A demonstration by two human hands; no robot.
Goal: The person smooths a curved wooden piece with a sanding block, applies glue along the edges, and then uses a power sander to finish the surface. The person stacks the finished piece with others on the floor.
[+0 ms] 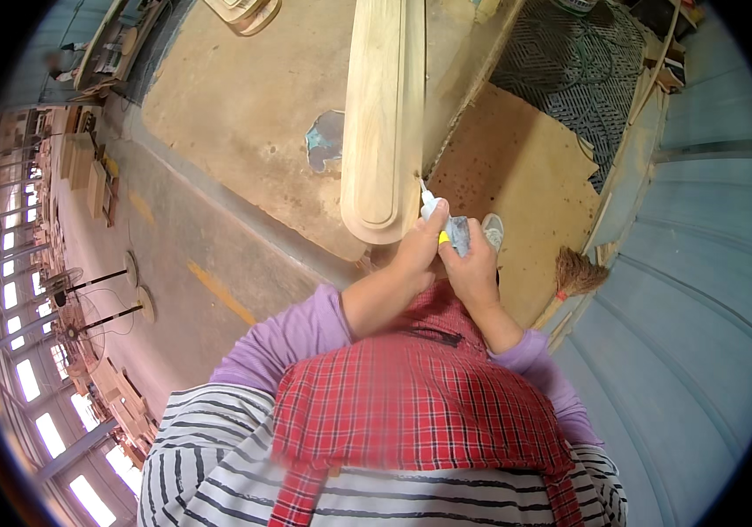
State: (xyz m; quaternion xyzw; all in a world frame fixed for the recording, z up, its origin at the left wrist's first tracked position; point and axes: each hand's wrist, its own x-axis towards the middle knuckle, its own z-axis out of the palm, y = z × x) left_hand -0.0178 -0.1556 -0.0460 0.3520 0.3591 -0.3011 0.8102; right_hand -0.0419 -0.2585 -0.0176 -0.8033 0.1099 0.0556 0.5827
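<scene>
A long pale wooden panel (382, 123) with a rounded near end and a grooved border lies ahead of me on the worktable. My left hand (415, 253) is closed around a small white bottle (430, 204) with a thin nozzle. The nozzle tip points at the panel's right edge, close to its near end. Beside it, my right hand (474, 270) grips a grey-blue crumpled thing (459, 234) that looks like a rag. A bit of yellow shows between the hands; what it belongs to is unclear.
The brown worktable (235, 114) bears another rounded wooden piece (249, 13) at the far left. A brown board (517, 167) and a black patterned mat (569, 61) lie to the right. A straw broom (578, 272) rests by the blue wall (701, 290). Pedestal fans (73, 329) stand left.
</scene>
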